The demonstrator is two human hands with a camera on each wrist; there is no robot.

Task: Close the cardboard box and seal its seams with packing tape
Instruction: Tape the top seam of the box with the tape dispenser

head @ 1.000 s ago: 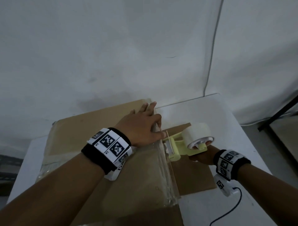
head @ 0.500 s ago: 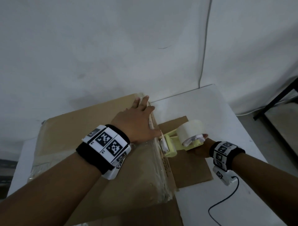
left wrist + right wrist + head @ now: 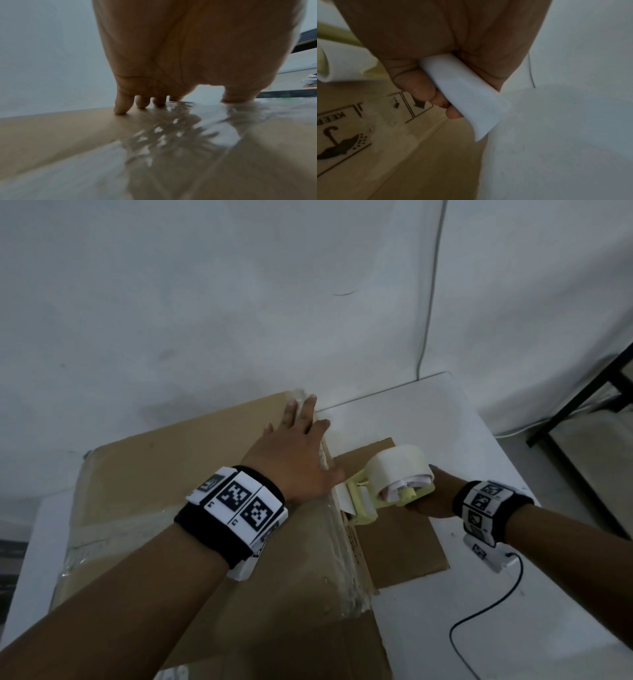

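The brown cardboard box [image 3: 191, 508], closed, fills the lower left and centre of the head view on the white bench [image 3: 445, 446]. Its right-hand top edge runs from the lower middle of the frame up towards the wall, and that line is what we judge the coming move turns on.

Our left hand [image 3: 291, 460] lies flat along that edge, fingers [image 3: 122, 105] straight and spread, pressing glossy, wrinkled clear packing tape [image 3: 171, 135] onto the matte board.

Just right of it, touching the box's side below the thumb, sits the pale yellow plastic tape dispenser [image 3: 387, 491] with its cream roll. Our right hand [image 3: 428, 494] is clenched around the dispenser's smooth white handle [image 3: 464, 94]. That hand is nearer the untaped stretch, which lies up-frame from the dispenser.

A flat cardboard sheet [image 3: 404, 546] lies on the bench under the dispenser. The box side carries printed handling marks [image 3: 339, 142].
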